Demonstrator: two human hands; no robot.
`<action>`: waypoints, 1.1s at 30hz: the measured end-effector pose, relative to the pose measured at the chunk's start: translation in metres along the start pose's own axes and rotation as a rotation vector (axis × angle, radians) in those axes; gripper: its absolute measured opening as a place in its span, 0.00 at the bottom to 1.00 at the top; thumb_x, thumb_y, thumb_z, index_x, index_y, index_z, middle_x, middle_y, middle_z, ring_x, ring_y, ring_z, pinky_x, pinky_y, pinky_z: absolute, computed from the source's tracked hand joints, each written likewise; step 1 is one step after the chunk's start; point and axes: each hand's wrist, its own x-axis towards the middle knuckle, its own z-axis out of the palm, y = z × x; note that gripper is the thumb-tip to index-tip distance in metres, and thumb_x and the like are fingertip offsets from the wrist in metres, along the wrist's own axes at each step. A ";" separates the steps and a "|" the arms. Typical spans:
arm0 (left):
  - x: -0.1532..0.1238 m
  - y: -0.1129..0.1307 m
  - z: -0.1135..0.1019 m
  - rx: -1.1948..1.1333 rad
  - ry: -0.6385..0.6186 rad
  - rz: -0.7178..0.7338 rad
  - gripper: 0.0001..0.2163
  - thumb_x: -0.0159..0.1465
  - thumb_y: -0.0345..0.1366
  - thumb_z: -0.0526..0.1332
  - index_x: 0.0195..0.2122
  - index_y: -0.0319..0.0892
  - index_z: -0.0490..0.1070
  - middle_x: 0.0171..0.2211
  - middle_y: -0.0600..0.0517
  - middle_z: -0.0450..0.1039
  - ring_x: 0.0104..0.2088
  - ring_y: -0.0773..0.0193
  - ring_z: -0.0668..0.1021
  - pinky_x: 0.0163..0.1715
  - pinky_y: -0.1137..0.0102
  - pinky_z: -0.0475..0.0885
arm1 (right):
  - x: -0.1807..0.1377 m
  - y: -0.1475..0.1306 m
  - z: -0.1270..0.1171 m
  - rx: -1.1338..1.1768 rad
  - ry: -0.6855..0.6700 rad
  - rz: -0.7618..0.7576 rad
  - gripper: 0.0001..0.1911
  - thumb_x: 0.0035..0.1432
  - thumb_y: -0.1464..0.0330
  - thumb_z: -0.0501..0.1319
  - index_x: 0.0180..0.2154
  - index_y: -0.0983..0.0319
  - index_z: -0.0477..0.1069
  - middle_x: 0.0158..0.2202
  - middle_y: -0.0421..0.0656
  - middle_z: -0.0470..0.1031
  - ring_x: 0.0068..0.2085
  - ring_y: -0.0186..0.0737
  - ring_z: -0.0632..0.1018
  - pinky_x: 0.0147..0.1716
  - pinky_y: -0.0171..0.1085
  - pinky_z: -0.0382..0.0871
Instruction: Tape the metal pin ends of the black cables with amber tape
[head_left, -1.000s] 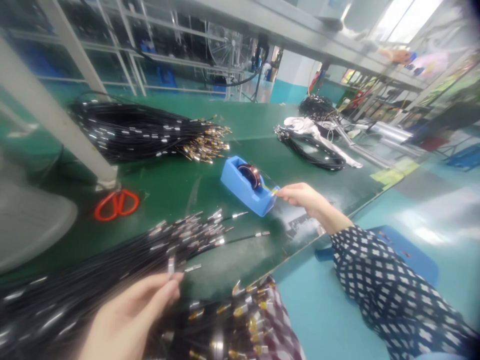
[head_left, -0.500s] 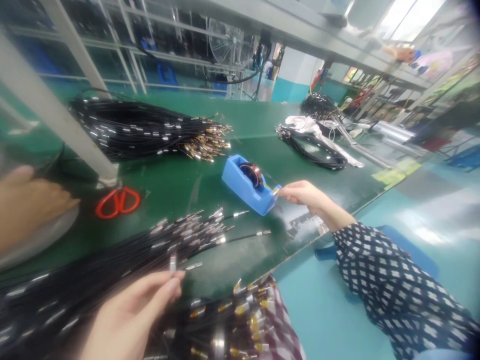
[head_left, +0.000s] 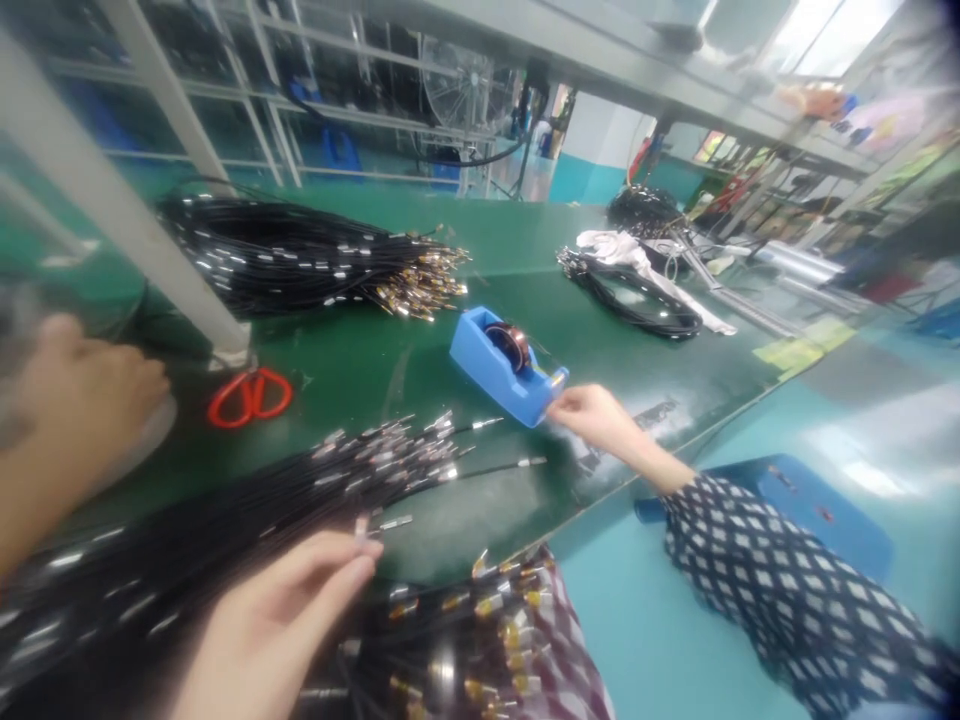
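Observation:
My left hand [head_left: 277, 630] is low in the view, its fingers pinched on the silver connector end of one black cable from the bundle of black cables [head_left: 225, 510] lying across the green table [head_left: 375, 370]. My right hand [head_left: 592, 415], in a black-and-white patterned sleeve, reaches out to the front end of the blue tape dispenser [head_left: 487, 365]. Its fingertips are pinched together at the cutter, on the end of the amber tape. More cables with gold and silver connectors [head_left: 480, 630] lie over my lap.
Another person's hand [head_left: 75, 400] rests at the left edge. Red scissors [head_left: 251, 397] lie beside a grey post [head_left: 112, 200]. A second cable bundle with gold tips [head_left: 300, 260] lies farther back, a cable coil [head_left: 637, 300] at the right. A blue stool [head_left: 817, 510] stands below the table edge.
My right hand has dropped from beside the cutter to just below it, pulling the tape down. Another person's hand has come in at the left edge. My left hand keeps its hold.

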 end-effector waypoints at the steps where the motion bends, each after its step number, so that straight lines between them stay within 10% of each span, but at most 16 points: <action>1: -0.003 0.006 -0.001 0.035 -0.037 0.056 0.07 0.53 0.44 0.69 0.29 0.47 0.81 0.32 0.51 0.82 0.34 0.55 0.82 0.34 0.67 0.78 | -0.009 -0.004 0.008 0.026 -0.073 -0.006 0.08 0.46 0.66 0.64 0.25 0.65 0.76 0.20 0.40 0.70 0.23 0.32 0.66 0.23 0.32 0.55; 6: -0.012 0.030 0.001 0.143 -0.113 0.098 0.03 0.59 0.38 0.64 0.32 0.49 0.78 0.34 0.54 0.80 0.34 0.60 0.80 0.37 0.70 0.73 | -0.050 -0.038 0.052 0.369 -0.629 -0.074 0.14 0.51 0.60 0.64 0.31 0.65 0.78 0.23 0.40 0.71 0.21 0.27 0.63 0.21 0.29 0.54; 11: -0.012 0.036 0.002 0.086 -0.125 -0.045 0.06 0.60 0.39 0.65 0.38 0.47 0.78 0.31 0.54 0.77 0.29 0.62 0.75 0.30 0.70 0.70 | -0.066 -0.072 0.077 0.388 -0.841 -0.139 0.12 0.57 0.65 0.60 0.33 0.65 0.79 0.22 0.37 0.69 0.19 0.25 0.60 0.18 0.28 0.50; 25: -0.019 0.040 0.010 0.194 0.025 0.130 0.04 0.60 0.33 0.64 0.28 0.44 0.75 0.25 0.56 0.73 0.23 0.67 0.68 0.24 0.72 0.63 | -0.074 -0.078 0.093 0.480 -0.862 -0.003 0.10 0.57 0.69 0.59 0.30 0.66 0.78 0.21 0.36 0.68 0.17 0.23 0.60 0.17 0.29 0.49; 33: -0.006 0.031 0.003 -0.217 0.007 -0.256 0.07 0.57 0.38 0.69 0.28 0.41 0.75 0.26 0.55 0.74 0.28 0.67 0.73 0.30 0.74 0.66 | -0.073 -0.064 0.115 0.660 -0.654 -0.085 0.14 0.59 0.61 0.61 0.40 0.65 0.77 0.29 0.39 0.72 0.24 0.27 0.66 0.24 0.30 0.58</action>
